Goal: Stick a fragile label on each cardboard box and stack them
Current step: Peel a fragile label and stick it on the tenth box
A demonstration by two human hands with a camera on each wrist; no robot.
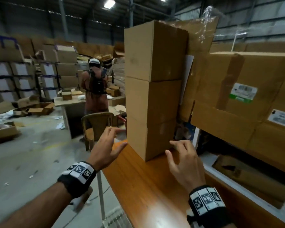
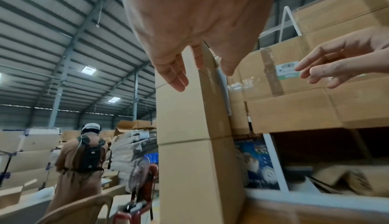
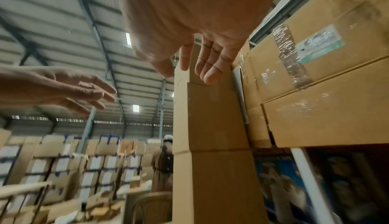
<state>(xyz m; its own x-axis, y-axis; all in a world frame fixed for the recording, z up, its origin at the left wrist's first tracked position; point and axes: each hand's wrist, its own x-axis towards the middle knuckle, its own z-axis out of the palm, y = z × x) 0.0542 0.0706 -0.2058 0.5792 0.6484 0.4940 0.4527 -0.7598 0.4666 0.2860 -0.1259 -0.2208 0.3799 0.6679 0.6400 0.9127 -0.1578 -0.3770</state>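
Stack (image 1: 152,89) between open hands, touching neither.

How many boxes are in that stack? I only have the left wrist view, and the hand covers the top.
Observer: The head view shows the stack has three cardboard boxes, one straight above another.
Operator: What is it standing on?
Observer: A wooden table top, near its far end.
Operator: Any fragile label on the top box?
Observer: None shows on the two faces of the top box that the head view sees. Its other faces are hidden.
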